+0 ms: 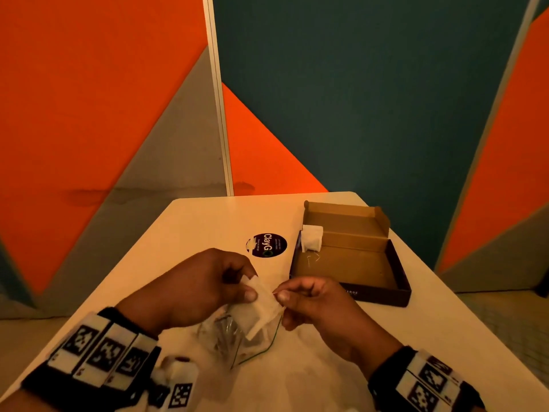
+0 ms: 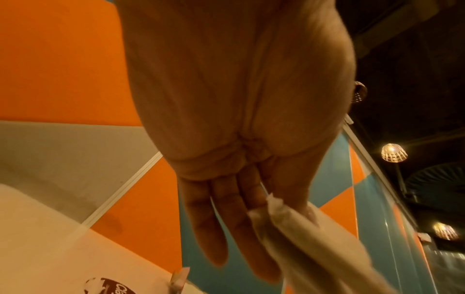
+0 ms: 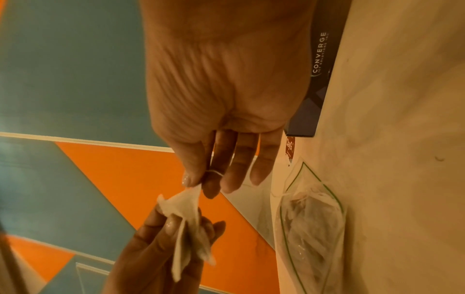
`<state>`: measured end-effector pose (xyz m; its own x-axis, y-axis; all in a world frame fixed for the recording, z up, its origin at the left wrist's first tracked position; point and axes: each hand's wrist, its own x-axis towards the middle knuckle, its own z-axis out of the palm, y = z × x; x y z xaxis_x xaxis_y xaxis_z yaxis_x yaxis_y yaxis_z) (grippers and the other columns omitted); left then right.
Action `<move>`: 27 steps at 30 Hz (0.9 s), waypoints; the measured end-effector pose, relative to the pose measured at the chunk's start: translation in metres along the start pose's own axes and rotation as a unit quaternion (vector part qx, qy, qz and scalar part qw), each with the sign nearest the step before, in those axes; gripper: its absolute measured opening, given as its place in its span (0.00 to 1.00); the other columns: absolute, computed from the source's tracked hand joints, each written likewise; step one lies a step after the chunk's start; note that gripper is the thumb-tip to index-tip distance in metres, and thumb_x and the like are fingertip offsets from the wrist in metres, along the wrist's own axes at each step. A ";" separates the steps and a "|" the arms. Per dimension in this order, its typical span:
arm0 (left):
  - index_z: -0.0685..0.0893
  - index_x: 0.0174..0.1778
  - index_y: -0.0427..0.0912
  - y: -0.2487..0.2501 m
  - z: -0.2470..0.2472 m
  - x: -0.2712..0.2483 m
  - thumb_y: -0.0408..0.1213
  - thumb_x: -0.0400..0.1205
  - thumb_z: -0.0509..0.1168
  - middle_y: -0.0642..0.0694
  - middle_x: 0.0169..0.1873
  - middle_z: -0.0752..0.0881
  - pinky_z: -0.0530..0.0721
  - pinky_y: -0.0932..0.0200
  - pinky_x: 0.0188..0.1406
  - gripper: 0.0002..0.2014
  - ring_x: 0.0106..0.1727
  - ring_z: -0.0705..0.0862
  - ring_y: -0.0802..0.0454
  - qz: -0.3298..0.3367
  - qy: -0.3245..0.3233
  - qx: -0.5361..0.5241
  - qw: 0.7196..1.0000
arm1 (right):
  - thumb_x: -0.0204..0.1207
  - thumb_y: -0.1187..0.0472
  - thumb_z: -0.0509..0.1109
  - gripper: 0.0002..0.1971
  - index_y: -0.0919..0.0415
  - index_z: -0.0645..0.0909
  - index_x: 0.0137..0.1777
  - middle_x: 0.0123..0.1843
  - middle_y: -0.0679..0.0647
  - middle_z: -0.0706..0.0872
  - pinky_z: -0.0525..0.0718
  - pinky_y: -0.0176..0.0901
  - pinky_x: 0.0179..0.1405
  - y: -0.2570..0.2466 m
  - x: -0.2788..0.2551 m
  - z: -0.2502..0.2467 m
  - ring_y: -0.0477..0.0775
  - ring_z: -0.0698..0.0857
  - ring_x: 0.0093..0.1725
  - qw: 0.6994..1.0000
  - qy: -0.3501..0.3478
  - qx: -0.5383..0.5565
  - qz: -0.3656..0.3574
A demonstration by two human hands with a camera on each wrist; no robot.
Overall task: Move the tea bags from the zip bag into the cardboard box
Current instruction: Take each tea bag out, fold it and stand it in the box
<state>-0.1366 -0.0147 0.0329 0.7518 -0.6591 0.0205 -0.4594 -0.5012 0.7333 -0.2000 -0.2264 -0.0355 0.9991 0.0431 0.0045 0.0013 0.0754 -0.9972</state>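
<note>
A white tea bag (image 1: 261, 304) hangs above the table between both hands. My left hand (image 1: 208, 283) pinches its upper left part between thumb and fingers; in the left wrist view the tea bag (image 2: 302, 234) runs past the fingers (image 2: 226, 218). My right hand (image 1: 309, 298) pinches the tea bag's (image 3: 186, 216) corner with thumb and forefinger, a loop of string over one finger. Below them the clear zip bag (image 1: 237, 337) lies on the table with more tea bags inside; the right wrist view shows the zip bag (image 3: 312, 222) too. The open cardboard box (image 1: 350, 260) stands at the right with one tea bag (image 1: 312, 237) against its left wall.
A round dark sticker (image 1: 267, 245) is on the white table (image 1: 193, 227) left of the box. Orange, grey and teal partition walls stand close behind and beside the table. The table's edges run near the box on the right.
</note>
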 end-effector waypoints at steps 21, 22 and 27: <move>0.87 0.46 0.37 -0.008 -0.008 0.010 0.38 0.62 0.85 0.32 0.43 0.88 0.89 0.56 0.38 0.21 0.40 0.88 0.40 0.075 0.076 -0.461 0.881 | 0.79 0.52 0.74 0.07 0.50 0.92 0.52 0.47 0.45 0.94 0.85 0.32 0.39 0.023 -0.014 -0.017 0.45 0.91 0.41 0.958 -0.033 -0.280 0.061; 0.87 0.47 0.36 -0.009 -0.008 0.010 0.40 0.60 0.87 0.31 0.43 0.88 0.89 0.56 0.39 0.24 0.41 0.89 0.39 0.072 0.077 -0.459 0.882 | 0.78 0.50 0.74 0.08 0.48 0.92 0.52 0.48 0.43 0.93 0.86 0.33 0.43 0.024 -0.014 -0.018 0.45 0.91 0.43 0.950 -0.035 -0.303 0.062; 0.90 0.45 0.35 -0.011 -0.002 0.008 0.45 0.51 0.90 0.33 0.44 0.88 0.90 0.56 0.39 0.30 0.43 0.89 0.40 0.033 0.093 -0.444 0.891 | 0.79 0.51 0.73 0.05 0.42 0.88 0.53 0.50 0.34 0.88 0.78 0.24 0.48 0.004 -0.014 -0.019 0.33 0.84 0.51 0.948 0.110 -0.294 -0.043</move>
<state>-0.1245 -0.0136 0.0262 0.8406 -0.5247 0.1346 -0.0120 0.2303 0.9730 -0.2129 -0.2455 -0.0408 0.9791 -0.1518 0.1356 0.0417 -0.5027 -0.8635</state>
